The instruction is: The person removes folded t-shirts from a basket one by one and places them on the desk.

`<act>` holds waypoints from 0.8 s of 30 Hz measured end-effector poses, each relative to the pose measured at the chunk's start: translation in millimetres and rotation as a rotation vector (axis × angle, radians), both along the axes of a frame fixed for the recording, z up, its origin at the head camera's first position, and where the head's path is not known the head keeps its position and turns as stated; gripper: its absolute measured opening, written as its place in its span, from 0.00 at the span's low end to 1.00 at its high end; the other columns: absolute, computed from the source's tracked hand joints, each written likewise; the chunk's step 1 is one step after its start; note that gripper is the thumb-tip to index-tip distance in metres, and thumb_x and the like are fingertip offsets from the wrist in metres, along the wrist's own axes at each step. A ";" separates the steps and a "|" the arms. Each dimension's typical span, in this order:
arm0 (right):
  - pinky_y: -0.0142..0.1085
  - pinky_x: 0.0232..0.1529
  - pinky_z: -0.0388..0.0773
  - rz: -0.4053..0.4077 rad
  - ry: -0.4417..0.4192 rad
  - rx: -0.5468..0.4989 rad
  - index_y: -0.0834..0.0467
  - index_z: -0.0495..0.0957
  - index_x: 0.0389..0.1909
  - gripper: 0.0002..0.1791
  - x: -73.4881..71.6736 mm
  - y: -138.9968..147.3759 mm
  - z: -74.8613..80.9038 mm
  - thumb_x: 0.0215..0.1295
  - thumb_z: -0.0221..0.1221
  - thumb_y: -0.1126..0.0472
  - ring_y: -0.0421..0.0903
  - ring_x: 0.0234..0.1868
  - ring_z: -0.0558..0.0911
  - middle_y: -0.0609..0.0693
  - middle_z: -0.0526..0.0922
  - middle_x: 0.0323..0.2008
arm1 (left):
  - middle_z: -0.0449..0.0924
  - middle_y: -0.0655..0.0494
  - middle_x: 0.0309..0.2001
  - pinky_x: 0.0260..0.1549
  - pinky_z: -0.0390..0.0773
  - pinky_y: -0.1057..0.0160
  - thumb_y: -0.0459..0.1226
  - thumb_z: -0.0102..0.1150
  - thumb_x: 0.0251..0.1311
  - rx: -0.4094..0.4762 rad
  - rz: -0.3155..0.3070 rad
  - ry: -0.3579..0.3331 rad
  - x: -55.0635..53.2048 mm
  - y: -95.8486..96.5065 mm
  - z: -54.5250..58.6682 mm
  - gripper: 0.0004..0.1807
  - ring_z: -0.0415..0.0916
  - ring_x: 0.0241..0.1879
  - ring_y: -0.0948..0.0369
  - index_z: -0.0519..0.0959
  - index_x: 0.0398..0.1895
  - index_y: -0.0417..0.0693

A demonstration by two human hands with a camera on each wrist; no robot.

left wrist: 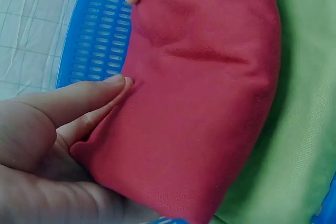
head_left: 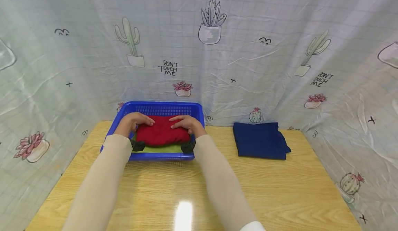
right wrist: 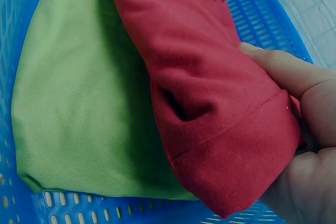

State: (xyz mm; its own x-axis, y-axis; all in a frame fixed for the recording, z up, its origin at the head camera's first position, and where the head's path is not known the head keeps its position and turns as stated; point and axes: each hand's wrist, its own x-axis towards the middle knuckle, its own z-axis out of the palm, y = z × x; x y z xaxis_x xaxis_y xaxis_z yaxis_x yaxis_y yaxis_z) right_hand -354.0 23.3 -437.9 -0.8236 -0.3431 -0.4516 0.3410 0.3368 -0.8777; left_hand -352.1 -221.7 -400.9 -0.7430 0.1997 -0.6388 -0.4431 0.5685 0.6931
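A folded red cloth [head_left: 161,133] is held between both hands inside a blue plastic basket [head_left: 161,157]. My left hand [head_left: 134,121] grips its left end; in the left wrist view, thumb and fingers pinch the edge of the fabric. At the opposite end my right hand [head_left: 189,123] holds the cloth in the same manner, with the thumb on top in the right wrist view. Under the red fabric lies a green cloth [right wrist: 73,103], spread over the basket's bottom. Whether the red cloth touches the green one all along cannot be made out.
To the right of the basket, a folded navy blue cloth [head_left: 259,141] lies on the wooden table [head_left: 155,193]. A pale curtain [head_left: 233,68] printed with cacti hangs behind the table and along both sides.
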 end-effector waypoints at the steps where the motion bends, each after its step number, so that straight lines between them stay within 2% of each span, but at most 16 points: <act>1: 0.32 0.29 0.78 0.009 0.011 0.009 0.49 0.81 0.64 0.25 0.2 -0.3 0.3 0.66 0.68 0.62 0.42 0.29 0.79 0.53 0.74 0.66 | 0.48 0.37 0.79 0.69 0.65 0.46 0.35 0.46 0.78 -0.008 0.002 0.006 0.1 -1.2 -0.8 0.28 0.56 0.73 0.43 0.59 0.78 0.38; 3: 0.31 0.27 0.77 0.020 0.032 0.017 0.49 0.81 0.64 0.26 0.9 -0.7 1.5 0.66 0.68 0.62 0.41 0.27 0.77 0.53 0.71 0.69 | 0.50 0.37 0.78 0.61 0.74 0.54 0.34 0.50 0.77 -0.003 0.031 0.010 0.0 -3.1 -2.4 0.29 0.67 0.65 0.48 0.60 0.78 0.39; 5: 0.29 0.26 0.73 0.026 0.063 0.033 0.49 0.81 0.64 0.26 1.0 -0.2 2.5 0.65 0.69 0.62 0.40 0.25 0.74 0.53 0.67 0.72 | 0.50 0.37 0.78 0.46 0.78 0.65 0.34 0.53 0.75 -0.015 0.046 0.033 -0.1 -4.3 -3.3 0.30 0.72 0.51 0.56 0.62 0.77 0.40; 6: 0.29 0.26 0.73 0.025 0.076 0.035 0.50 0.81 0.64 0.26 0.7 0.3 2.9 0.64 0.70 0.63 0.39 0.24 0.73 0.53 0.66 0.73 | 0.49 0.37 0.78 0.37 0.76 0.69 0.34 0.55 0.74 -0.026 0.047 0.046 0.0 -4.8 -3.3 0.30 0.71 0.43 0.60 0.63 0.77 0.41; 8: 0.28 0.25 0.70 0.027 0.099 0.040 0.50 0.82 0.63 0.26 -0.6 2.1 3.7 0.63 0.70 0.63 0.38 0.24 0.71 0.52 0.64 0.74 | 0.48 0.37 0.78 0.26 0.69 0.73 0.34 0.57 0.73 -0.035 0.047 0.063 0.2 -6.4 -3.5 0.31 0.67 0.32 0.65 0.64 0.77 0.44; 10: 0.28 0.23 0.68 0.027 0.110 0.045 0.50 0.82 0.63 0.27 -2.9 5.5 5.2 0.62 0.71 0.64 0.37 0.23 0.68 0.52 0.65 0.74 | 0.48 0.38 0.78 0.21 0.64 0.73 0.34 0.58 0.72 -0.027 0.051 0.080 0.6 -7.8 -2.8 0.32 0.62 0.25 0.67 0.64 0.77 0.46; 12: 0.27 0.21 0.64 0.026 0.110 0.056 0.48 0.82 0.63 0.27 -5.4 10.4 8.2 0.61 0.72 0.63 0.37 0.21 0.64 0.51 0.65 0.74 | 0.59 0.41 0.73 0.19 0.60 0.71 0.35 0.60 0.71 -0.016 0.060 0.103 1.1 -9.5 -1.6 0.32 0.56 0.20 0.67 0.65 0.77 0.48; 14: 0.27 0.20 0.61 0.023 0.109 0.055 0.46 0.83 0.62 0.27 -7.7 15.1 12.2 0.61 0.72 0.62 0.37 0.20 0.61 0.49 0.66 0.73 | 0.74 0.46 0.60 0.19 0.62 0.71 0.33 0.60 0.71 0.054 0.087 0.108 2.3 -12.0 0.0 0.33 0.57 0.18 0.68 0.65 0.77 0.49; 15: 0.28 0.19 0.61 0.018 0.106 0.051 0.45 0.83 0.62 0.27 -8.4 17.4 15.0 0.61 0.73 0.61 0.37 0.19 0.60 0.50 0.69 0.71 | 0.79 0.49 0.51 0.19 0.62 0.71 0.32 0.60 0.70 0.096 0.110 0.109 3.1 -13.3 1.0 0.33 0.58 0.17 0.68 0.65 0.77 0.49; 16: 0.28 0.19 0.60 0.015 0.107 0.048 0.44 0.83 0.62 0.27 -8.5 19.9 17.2 0.61 0.73 0.61 0.38 0.19 0.60 0.48 0.71 0.69 | 0.81 0.55 0.41 0.18 0.60 0.70 0.32 0.61 0.70 0.126 0.130 0.114 4.7 -14.0 2.0 0.33 0.57 0.16 0.68 0.66 0.77 0.50; 17: 0.28 0.20 0.62 0.011 0.105 0.029 0.44 0.82 0.63 0.28 -8.4 21.9 19.5 0.61 0.73 0.61 0.38 0.19 0.64 0.47 0.72 0.67 | 0.81 0.57 0.35 0.19 0.63 0.71 0.30 0.60 0.70 0.175 0.149 0.111 6.5 -14.4 3.2 0.33 0.62 0.17 0.69 0.65 0.77 0.50; 18: 0.28 0.20 0.62 0.006 0.112 0.032 0.43 0.82 0.63 0.28 -8.8 23.5 21.6 0.60 0.73 0.60 0.38 0.18 0.63 0.46 0.78 0.60 | 0.81 0.58 0.32 0.20 0.66 0.71 0.29 0.60 0.70 0.222 0.170 0.108 8.5 -14.4 4.8 0.34 0.67 0.18 0.69 0.64 0.78 0.50; 19: 0.28 0.21 0.63 0.006 0.115 0.013 0.44 0.82 0.64 0.29 -8.4 25.2 24.2 0.60 0.73 0.60 0.38 0.20 0.66 0.47 0.78 0.58 | 0.81 0.59 0.31 0.21 0.69 0.71 0.28 0.59 0.70 0.264 0.190 0.105 10.6 -14.1 6.9 0.35 0.72 0.21 0.69 0.64 0.78 0.50; 21: 0.28 0.23 0.65 0.009 0.129 -0.003 0.44 0.81 0.65 0.30 -7.5 28.6 29.3 0.60 0.73 0.60 0.36 0.23 0.69 0.47 0.77 0.59 | 0.82 0.58 0.36 0.22 0.72 0.72 0.28 0.60 0.69 0.292 0.215 0.124 14.6 -12.2 11.3 0.35 0.76 0.23 0.68 0.64 0.78 0.50; 22: 0.28 0.23 0.65 0.011 0.135 -0.007 0.45 0.80 0.65 0.30 -7.1 30.2 31.4 0.60 0.73 0.61 0.37 0.24 0.69 0.45 0.75 0.61 | 0.82 0.55 0.44 0.24 0.75 0.72 0.28 0.61 0.68 0.304 0.220 0.130 16.7 -10.6 13.8 0.36 0.79 0.26 0.67 0.64 0.78 0.51; 24: 0.27 0.24 0.67 0.019 0.141 -0.020 0.45 0.79 0.66 0.31 -5.9 34.0 36.1 0.61 0.72 0.62 0.37 0.27 0.70 0.48 0.72 0.66 | 0.77 0.49 0.56 0.29 0.81 0.70 0.27 0.62 0.67 0.321 0.230 0.141 20.4 -6.8 18.2 0.36 0.82 0.31 0.66 0.64 0.78 0.51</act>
State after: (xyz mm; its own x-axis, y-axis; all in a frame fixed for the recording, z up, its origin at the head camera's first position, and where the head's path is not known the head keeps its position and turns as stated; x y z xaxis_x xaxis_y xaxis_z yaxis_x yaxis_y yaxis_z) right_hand -359.9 57.4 -401.8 -0.8717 -0.3667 -0.3251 0.2078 0.3243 -0.9228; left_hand -331.7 -228.6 -382.8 -0.8671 0.1909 -0.4601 -0.4216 0.2108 0.8819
